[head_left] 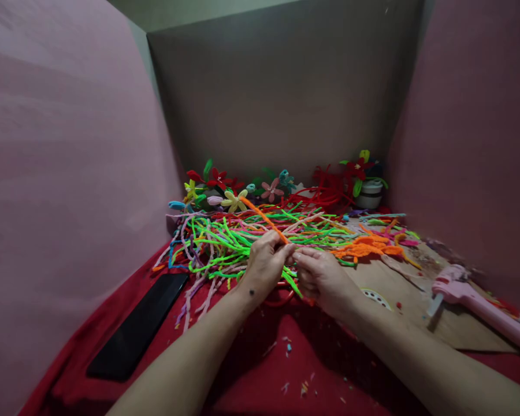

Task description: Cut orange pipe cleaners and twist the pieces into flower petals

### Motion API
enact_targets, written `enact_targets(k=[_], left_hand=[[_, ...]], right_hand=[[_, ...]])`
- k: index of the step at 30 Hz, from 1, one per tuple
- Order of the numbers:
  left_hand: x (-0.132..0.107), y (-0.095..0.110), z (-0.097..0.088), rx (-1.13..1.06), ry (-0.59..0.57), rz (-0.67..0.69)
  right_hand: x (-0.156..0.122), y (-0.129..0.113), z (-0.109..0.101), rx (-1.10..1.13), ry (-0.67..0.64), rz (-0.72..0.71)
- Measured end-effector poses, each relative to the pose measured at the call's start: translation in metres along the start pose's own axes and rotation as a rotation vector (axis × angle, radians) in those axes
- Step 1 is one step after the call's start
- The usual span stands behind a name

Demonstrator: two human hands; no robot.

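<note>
An orange pipe cleaner slants up and to the left out of my left hand, whose fingers are closed around its lower end. My right hand is closed too, its thumb and fingertips pinching right beside my left fingertips. The fingers hide what lies between the two hands, so the orange stem's end does not show. Under and behind both hands spreads a loose heap of green pipe cleaners mixed with pink, white and other colours. Bent orange pipe cleaners lie to the right of my right hand.
Pipe-cleaner flowers and a small white pot stand along the back wall. A black phone lies at left on the red cloth. At right, a pink glue gun rests on cardboard. Pink side walls enclose the space.
</note>
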State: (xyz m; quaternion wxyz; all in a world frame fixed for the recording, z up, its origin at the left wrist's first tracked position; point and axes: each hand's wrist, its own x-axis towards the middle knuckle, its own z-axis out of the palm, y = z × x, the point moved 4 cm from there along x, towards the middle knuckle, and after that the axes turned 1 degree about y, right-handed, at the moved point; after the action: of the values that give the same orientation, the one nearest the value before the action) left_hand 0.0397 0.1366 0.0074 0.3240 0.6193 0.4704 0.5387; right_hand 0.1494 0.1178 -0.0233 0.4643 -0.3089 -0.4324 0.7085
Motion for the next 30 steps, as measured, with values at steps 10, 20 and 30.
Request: enact_targets(k=[10,20,30], left_hand=[[0.006,-0.014,-0.004,-0.420,-0.133,-0.215],[0.000,-0.007,-0.001,-0.290,-0.174,-0.179],[0.003,-0.013,-0.006,-0.395,-0.092,-0.226]], right_hand=[[-0.003,-0.007,0.002,-0.098,0.026,-0.080],[0.002,-0.003,-0.005,-0.058,0.036,-0.025],[0.001,-0.002,-0.005,0.020,0.042,-0.053]])
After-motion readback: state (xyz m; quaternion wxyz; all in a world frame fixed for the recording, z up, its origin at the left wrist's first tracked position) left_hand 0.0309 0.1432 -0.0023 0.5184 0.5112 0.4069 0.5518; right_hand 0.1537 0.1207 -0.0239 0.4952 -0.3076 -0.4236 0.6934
